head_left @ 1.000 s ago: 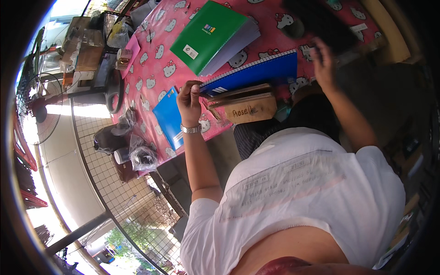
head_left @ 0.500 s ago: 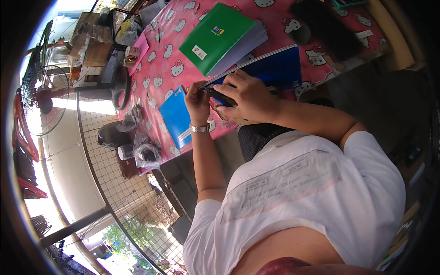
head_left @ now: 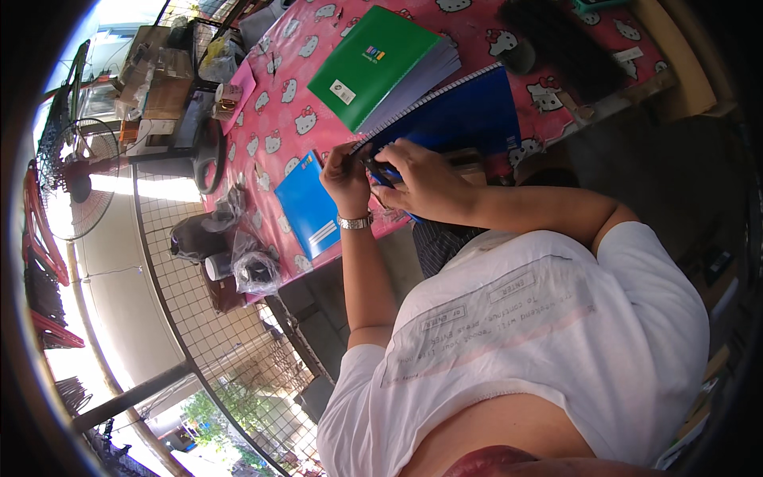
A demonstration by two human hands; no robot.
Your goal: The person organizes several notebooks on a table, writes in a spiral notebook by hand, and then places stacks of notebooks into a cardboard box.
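A smooth-covered blue notebook [head_left: 481, 107], pale wire coiled along its long edge, extends beyond and rightward of the left hand [head_left: 345, 176], whose curled fingers grip its coil end. The right hand [head_left: 429, 181], half closed, holds a slim dark tool [head_left: 377, 170] just beside the left (pliers, perhaps); fingers and shadow hide its tip.
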